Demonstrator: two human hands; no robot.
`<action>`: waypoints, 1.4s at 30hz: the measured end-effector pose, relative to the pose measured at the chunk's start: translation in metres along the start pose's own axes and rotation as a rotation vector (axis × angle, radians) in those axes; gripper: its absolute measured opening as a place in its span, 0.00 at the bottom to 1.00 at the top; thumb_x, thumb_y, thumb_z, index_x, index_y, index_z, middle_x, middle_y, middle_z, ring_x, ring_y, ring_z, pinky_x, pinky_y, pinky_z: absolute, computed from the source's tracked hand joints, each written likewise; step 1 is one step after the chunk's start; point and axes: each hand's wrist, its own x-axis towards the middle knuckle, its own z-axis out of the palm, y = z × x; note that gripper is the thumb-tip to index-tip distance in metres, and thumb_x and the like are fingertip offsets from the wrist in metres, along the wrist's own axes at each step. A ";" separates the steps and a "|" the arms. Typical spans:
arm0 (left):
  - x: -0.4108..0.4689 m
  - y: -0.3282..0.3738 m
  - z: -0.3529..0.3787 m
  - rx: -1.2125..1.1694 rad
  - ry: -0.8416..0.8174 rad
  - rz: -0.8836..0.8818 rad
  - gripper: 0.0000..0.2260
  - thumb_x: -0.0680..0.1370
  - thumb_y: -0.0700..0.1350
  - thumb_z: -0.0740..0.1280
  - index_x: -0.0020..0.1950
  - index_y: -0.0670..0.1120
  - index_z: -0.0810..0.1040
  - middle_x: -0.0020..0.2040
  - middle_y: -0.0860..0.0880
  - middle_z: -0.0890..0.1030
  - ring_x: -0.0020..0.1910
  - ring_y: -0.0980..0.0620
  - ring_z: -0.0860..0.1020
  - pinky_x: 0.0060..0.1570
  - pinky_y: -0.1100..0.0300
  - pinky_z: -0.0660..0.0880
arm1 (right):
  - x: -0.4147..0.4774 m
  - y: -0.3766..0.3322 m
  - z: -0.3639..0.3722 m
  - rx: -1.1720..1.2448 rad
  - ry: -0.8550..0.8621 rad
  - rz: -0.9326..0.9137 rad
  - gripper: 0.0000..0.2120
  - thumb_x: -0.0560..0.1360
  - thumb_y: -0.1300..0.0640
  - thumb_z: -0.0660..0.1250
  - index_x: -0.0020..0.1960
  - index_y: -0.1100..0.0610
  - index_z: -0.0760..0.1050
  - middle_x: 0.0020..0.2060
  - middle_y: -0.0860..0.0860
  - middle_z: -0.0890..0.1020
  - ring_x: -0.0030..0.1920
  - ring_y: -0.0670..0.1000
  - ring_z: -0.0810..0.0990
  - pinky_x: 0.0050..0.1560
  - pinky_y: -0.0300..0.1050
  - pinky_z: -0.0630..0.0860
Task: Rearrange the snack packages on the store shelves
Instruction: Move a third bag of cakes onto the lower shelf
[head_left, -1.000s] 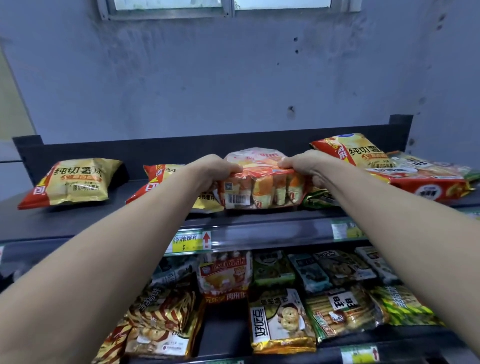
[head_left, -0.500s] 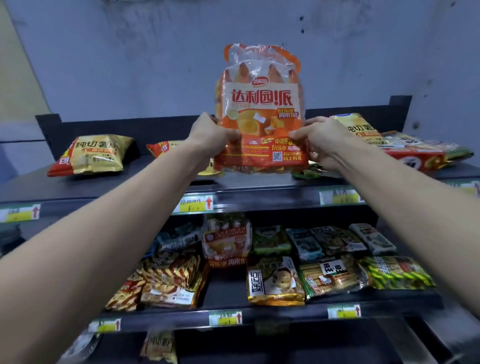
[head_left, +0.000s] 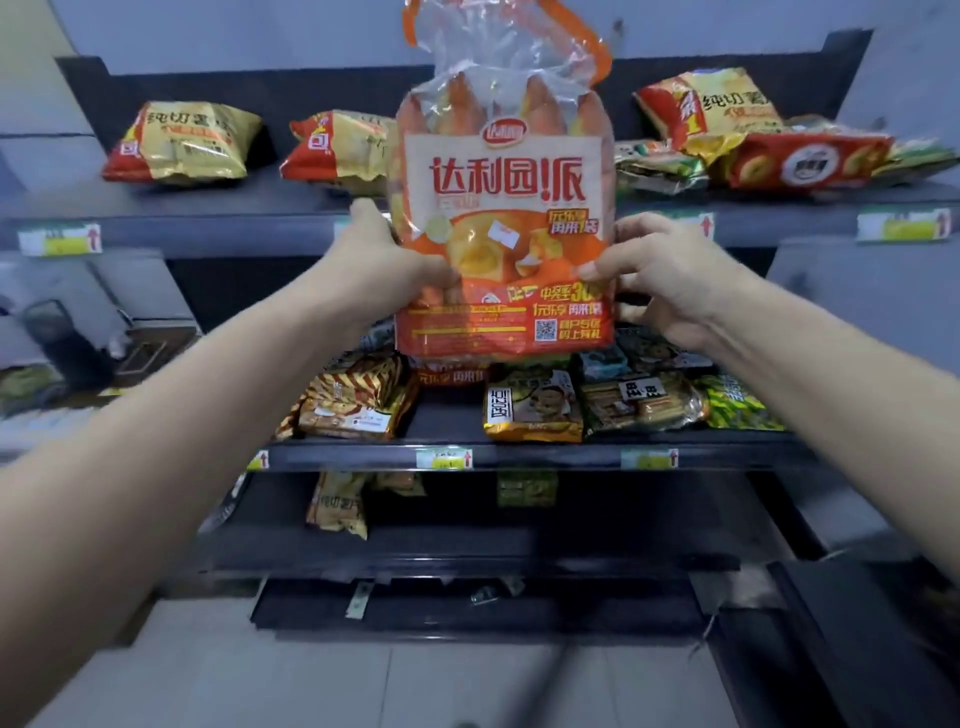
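Your bare forearms reach forward from the lower corners, and your left hand (head_left: 384, 265) and right hand (head_left: 660, 275) meet on the lower half of a big orange snack pack (head_left: 504, 208). The grip of each hand is clamped on it: the left thumb lies across the front near the left edge, and the right fingers curl onto the right edge. You hold the pack upright and clear of every shelf, its printed front facing you and its clear crimped top rising toward the upper edge of view. Behind its bottom edge runs the middle shelf (head_left: 519, 457), carrying striped brown packs (head_left: 358, 400) on the left, then a gold pack (head_left: 532, 410), a pack of biscuit sticks (head_left: 639, 402) and a green bag (head_left: 743, 402). Under it, the lower shelf (head_left: 467, 551) holds a small chip bag (head_left: 337, 506). Farther back, the top shelf (head_left: 208, 228) carries a yellow chip bag (head_left: 182, 143) and a second chip bag (head_left: 337, 145) to the left of your pack, and a third chip bag (head_left: 711, 111) leaning over a red pack (head_left: 805, 161) to its right. A grey wall (head_left: 260, 31) stands behind.
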 end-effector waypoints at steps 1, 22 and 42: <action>-0.005 -0.012 0.000 0.014 -0.010 -0.013 0.19 0.70 0.38 0.73 0.55 0.46 0.67 0.46 0.50 0.79 0.43 0.55 0.80 0.37 0.60 0.77 | -0.002 0.011 0.002 -0.012 -0.021 0.020 0.18 0.70 0.71 0.67 0.56 0.56 0.70 0.45 0.51 0.82 0.43 0.49 0.81 0.41 0.43 0.75; 0.112 -0.195 0.010 0.143 0.044 -0.214 0.18 0.70 0.36 0.72 0.57 0.40 0.70 0.54 0.46 0.78 0.54 0.48 0.77 0.44 0.61 0.71 | 0.126 0.161 0.101 -0.111 0.053 0.263 0.22 0.69 0.72 0.68 0.58 0.57 0.68 0.56 0.57 0.79 0.59 0.58 0.78 0.60 0.58 0.76; 0.204 -0.256 0.042 0.114 -0.122 -0.298 0.17 0.70 0.43 0.74 0.58 0.43 0.77 0.58 0.42 0.81 0.55 0.43 0.80 0.56 0.49 0.78 | 0.215 0.206 0.110 -0.176 0.124 0.298 0.20 0.73 0.68 0.68 0.64 0.59 0.71 0.58 0.55 0.80 0.58 0.55 0.78 0.57 0.47 0.76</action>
